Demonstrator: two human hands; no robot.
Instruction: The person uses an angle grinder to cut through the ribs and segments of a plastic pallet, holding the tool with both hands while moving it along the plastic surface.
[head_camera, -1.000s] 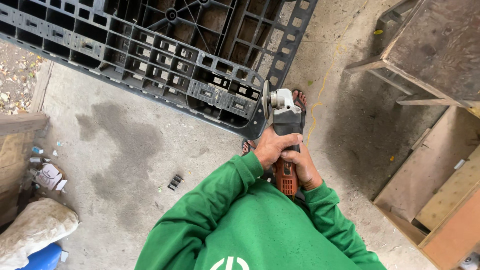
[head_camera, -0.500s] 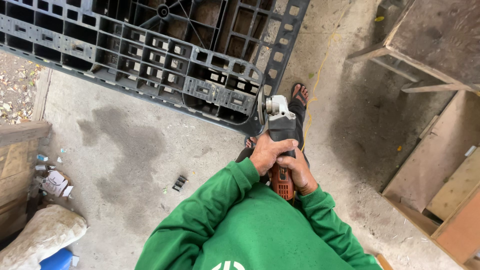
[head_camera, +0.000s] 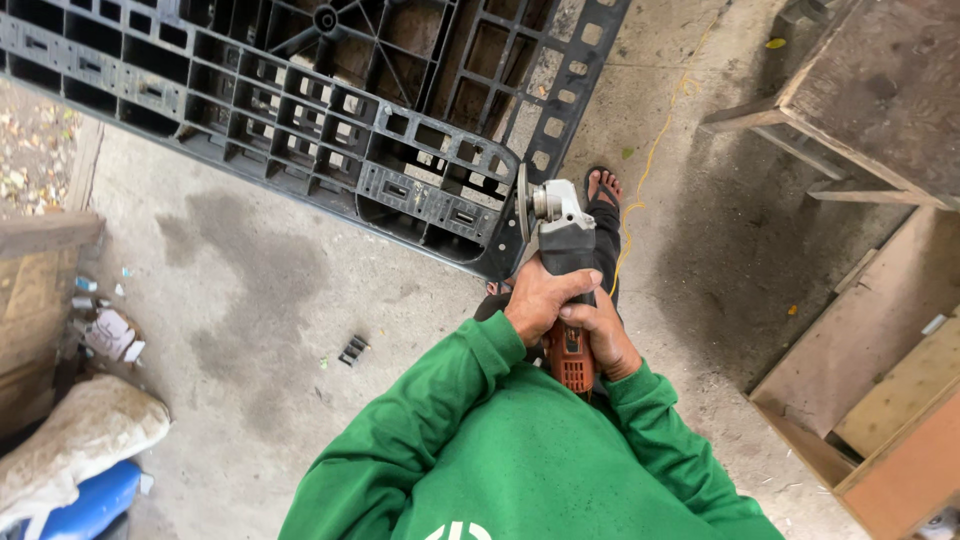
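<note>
Gripping angle grinder, left hand, right hand, both closed.

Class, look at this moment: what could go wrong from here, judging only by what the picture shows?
1. The angle grinder has its disc at the corner of the black plastic pallet; it might snag and kick back.
2. The sandalled foot lies just beyond the disc, toes bare.
3. The left hand and right hand are gloveless, so flying chips could hurt.

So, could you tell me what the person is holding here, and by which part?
An angle grinder, gripped with both hands around its body: the left hand forward on the grey part, the right hand behind it near the orange rear end. Its disc sits beside the black plastic pallet.
</note>
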